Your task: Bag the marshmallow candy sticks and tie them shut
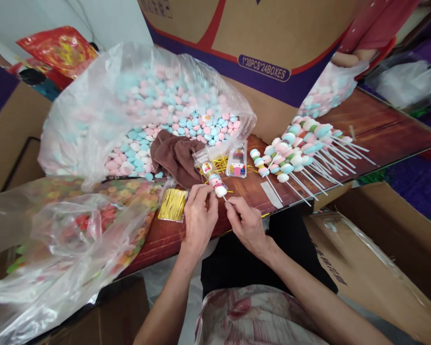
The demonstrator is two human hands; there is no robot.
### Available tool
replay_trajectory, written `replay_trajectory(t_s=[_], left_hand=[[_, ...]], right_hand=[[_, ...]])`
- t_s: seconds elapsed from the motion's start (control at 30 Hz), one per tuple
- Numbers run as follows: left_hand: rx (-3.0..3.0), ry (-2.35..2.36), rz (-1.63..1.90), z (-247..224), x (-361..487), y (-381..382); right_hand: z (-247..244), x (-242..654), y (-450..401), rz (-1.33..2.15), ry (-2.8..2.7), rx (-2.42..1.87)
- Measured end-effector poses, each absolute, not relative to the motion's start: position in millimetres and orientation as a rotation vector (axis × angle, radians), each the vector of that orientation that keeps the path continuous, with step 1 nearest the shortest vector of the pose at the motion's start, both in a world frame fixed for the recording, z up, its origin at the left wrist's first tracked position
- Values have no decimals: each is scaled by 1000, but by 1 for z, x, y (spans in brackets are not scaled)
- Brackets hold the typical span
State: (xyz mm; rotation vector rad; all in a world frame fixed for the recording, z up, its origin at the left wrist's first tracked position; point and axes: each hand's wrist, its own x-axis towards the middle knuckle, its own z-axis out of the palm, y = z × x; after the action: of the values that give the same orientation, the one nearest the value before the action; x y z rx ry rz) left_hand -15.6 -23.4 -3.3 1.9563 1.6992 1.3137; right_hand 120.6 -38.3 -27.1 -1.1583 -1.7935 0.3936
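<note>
A candy skewer (217, 184) of soft pink, white and colored sweets sits inside a small transparent printed bag (202, 156) near the table's front edge. The fingertips of my left hand (200, 213) close on the bag's lower left side. My right hand (247, 223) pinches the white stick just below the lowest sweet. Beside my left hand lies a packet of gold twist ties (172, 204). Loose gold ties (221, 164) and a stack of small printed bags (237, 160) are just beyond the skewer.
A big plastic bag of pastel candies (89, 105) and a brown cloth (175, 155) are behind. Finished-looking skewers (290, 148) lie piled at right. Bagged ring-shaped sweets (129, 211) cover the left. A large carton (273, 33) stands behind; another person's arm (348, 58) shows at upper right.
</note>
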Motion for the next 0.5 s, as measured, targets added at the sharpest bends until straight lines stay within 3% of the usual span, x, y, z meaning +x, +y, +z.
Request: replay_trajectory(t_s=[0.5], left_hand=[[2080, 1752, 1172, -4, -8, -31]], right_hand=[[-14, 119, -34, 14, -2010, -1280]])
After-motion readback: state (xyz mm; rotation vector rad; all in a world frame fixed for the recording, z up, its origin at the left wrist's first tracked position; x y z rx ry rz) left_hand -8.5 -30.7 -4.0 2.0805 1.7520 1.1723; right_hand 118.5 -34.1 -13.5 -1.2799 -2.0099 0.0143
